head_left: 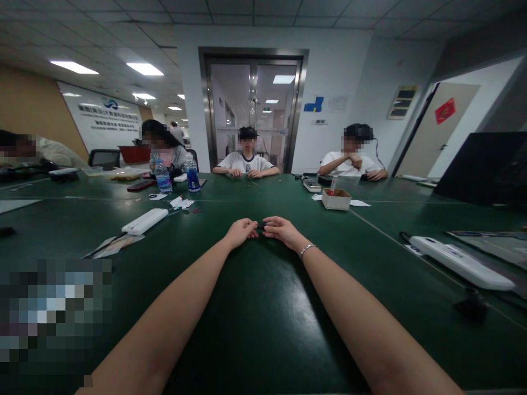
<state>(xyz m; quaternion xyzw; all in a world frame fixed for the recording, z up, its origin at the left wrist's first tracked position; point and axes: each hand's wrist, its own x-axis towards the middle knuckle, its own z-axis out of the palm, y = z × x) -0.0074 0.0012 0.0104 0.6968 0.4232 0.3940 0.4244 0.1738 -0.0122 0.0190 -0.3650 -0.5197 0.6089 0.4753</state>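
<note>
Both arms reach forward over the green table [263, 307]. Between my hands is a small dark, rod-like object [261, 225], too small to name. My left hand [242, 232] pinches its left end with thumb and fingers. From the other side, my right hand [283, 230] closes its fingertips on the right end. A silver bracelet [307, 249] circles my right wrist. The object sits level, just above the tabletop, and its ends are hidden by my fingers.
White power strips lie at left [145, 221] and right [461, 263]. A small open box [336, 199] stands ahead to the right. Two bottles [192, 174] [163, 176] and paper scraps [181, 203] are at front left. Several people sit around the table. A black monitor [486, 170] stands far right.
</note>
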